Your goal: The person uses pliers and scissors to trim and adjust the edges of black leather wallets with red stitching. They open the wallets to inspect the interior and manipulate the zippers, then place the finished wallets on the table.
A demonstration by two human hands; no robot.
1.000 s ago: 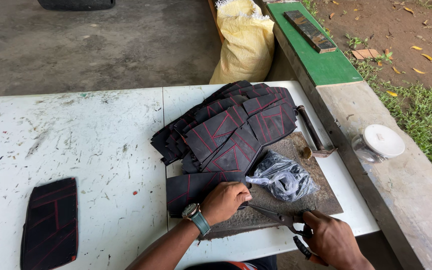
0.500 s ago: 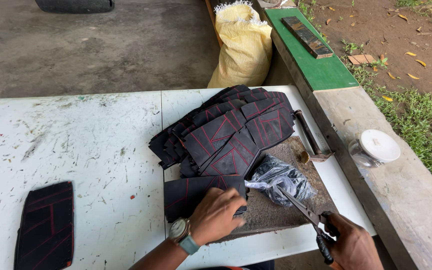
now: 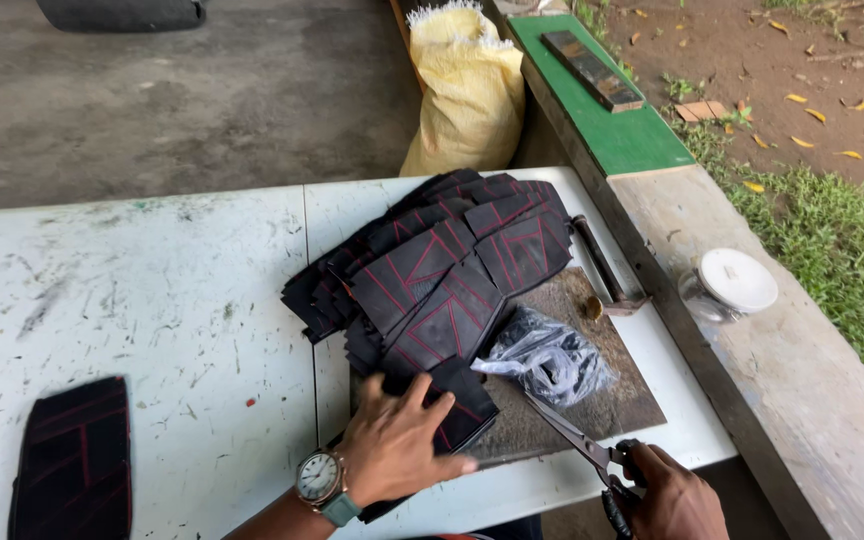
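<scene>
The left hand [image 3: 397, 450], fingers spread, presses flat on a black red-stitched fabric piece [image 3: 457, 405] at lower centre of the table [image 3: 182, 300]. The right hand [image 3: 672, 495], fingers closed through the handles, holds scissors [image 3: 577, 440]. Keeping the piece pinned taut would give a clean cut. Since the earlier frame, the left hand has flattened further forward.

Bare forearms; round pale-dialled wristwatch [image 3: 319, 477], seemingly grey-green strap.

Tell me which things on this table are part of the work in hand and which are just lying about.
In use: left hand flat on black piece; right hand gripping scissors; stack of pieces.
Lying about: plastic bag, lone piece, yellow sack, jar.
</scene>
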